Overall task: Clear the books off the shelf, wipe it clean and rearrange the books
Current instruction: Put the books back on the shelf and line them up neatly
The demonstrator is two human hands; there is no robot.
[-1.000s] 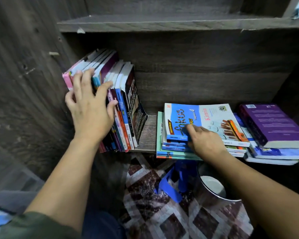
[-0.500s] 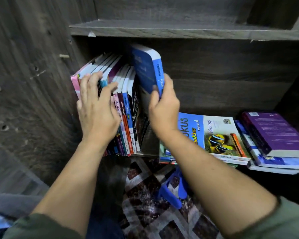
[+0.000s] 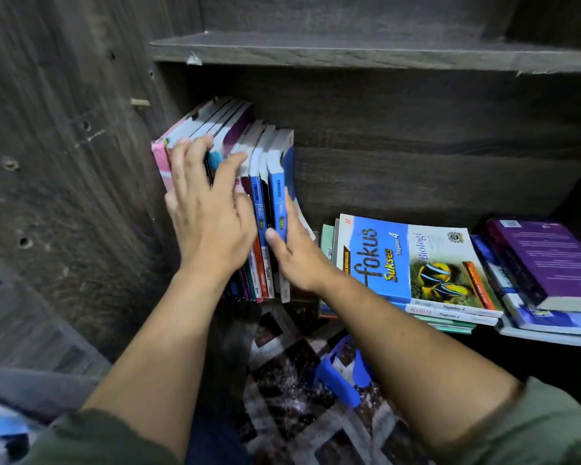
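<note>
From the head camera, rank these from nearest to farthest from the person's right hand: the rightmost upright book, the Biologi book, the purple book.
1. The rightmost upright book, on the left, gripped by the right hand.
2. The Biologi book, atop the middle flat stack.
3. The purple book, atop the far-right stack.

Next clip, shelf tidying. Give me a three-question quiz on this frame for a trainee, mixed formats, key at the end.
1. True or false: the left hand lies flat on the spines of the standing row.
2. Which book does the right hand grip? A) a pink one B) the blue book at the row's right end C) a purple one lying flat
3. Fill in: the top book of the flat stack beside the row names the subject ____.
Key: 1 true; 2 B; 3 Biologi.
</note>
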